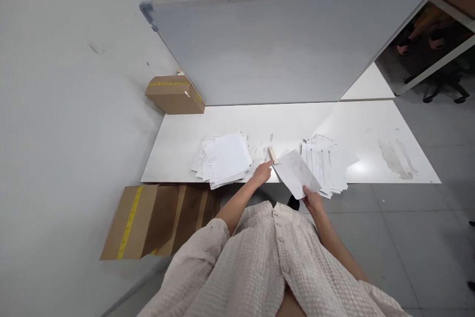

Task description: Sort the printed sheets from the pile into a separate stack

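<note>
A small cream stapler (272, 154) lies on the white table between two paper piles. My left hand (263, 172) is closed at its near end, the index fingertip pressing there, beside the corner of a paper sheet (296, 173). Whether that corner sits inside the stapler's jaw is too small to tell. My right hand (312, 199) pinches the sheet's lower right edge and holds it tilted past the table edge. To the left is a messy pile of white papers (227, 158); on the right, partly under the sheet, lies a pile of printed papers (328, 163).
A large whiteboard (260, 50) stands along the back of the table (371, 134). One cardboard box (178, 97) sits at the table's back left corner. Open cardboard boxes (159, 218) stand on the floor at left, by the wall. An office chair base (447, 87) is at far right.
</note>
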`<state>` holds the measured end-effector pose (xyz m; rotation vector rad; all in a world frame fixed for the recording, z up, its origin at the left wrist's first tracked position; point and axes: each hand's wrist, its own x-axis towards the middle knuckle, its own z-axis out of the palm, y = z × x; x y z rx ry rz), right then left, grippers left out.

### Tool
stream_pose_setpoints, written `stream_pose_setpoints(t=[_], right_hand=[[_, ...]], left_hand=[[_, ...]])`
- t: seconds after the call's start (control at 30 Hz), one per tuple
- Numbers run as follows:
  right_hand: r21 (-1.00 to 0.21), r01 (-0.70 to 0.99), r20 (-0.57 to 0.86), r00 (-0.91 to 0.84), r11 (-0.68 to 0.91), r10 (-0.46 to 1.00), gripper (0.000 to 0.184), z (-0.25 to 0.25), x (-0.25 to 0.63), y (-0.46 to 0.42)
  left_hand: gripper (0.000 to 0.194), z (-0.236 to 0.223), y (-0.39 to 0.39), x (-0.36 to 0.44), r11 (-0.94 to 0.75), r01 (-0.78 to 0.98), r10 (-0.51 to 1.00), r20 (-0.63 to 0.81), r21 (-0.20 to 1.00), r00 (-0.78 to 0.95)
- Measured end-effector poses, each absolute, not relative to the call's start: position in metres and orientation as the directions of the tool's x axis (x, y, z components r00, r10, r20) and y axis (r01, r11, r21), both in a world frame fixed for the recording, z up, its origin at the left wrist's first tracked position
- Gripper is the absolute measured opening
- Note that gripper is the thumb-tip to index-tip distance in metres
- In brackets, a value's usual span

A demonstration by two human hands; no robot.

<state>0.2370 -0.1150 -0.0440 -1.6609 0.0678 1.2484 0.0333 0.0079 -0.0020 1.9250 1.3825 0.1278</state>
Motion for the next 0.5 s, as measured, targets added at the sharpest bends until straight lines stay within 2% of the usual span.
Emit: stream_pose_setpoints(t=[0.2, 0.5], right_hand=[[-0.684, -0.569, -0.725, 0.467, -0.456, 0.506, 0.027, -0.051, 0.235, -0.116], [-0.693, -0.548, -0.720, 0.488, -0.468, 0.494, 0.030, -0.049, 0.232, -0.115]], left_hand=[[0.046, -0.009, 0.013, 0.039, -0.190, 0.857, 0.793, -0.440, 0.478, 0.421], [0.052, -0.010, 0.014, 0.041, -0.225, 0.909, 0.766, -0.513, 0.350, 0.387]])
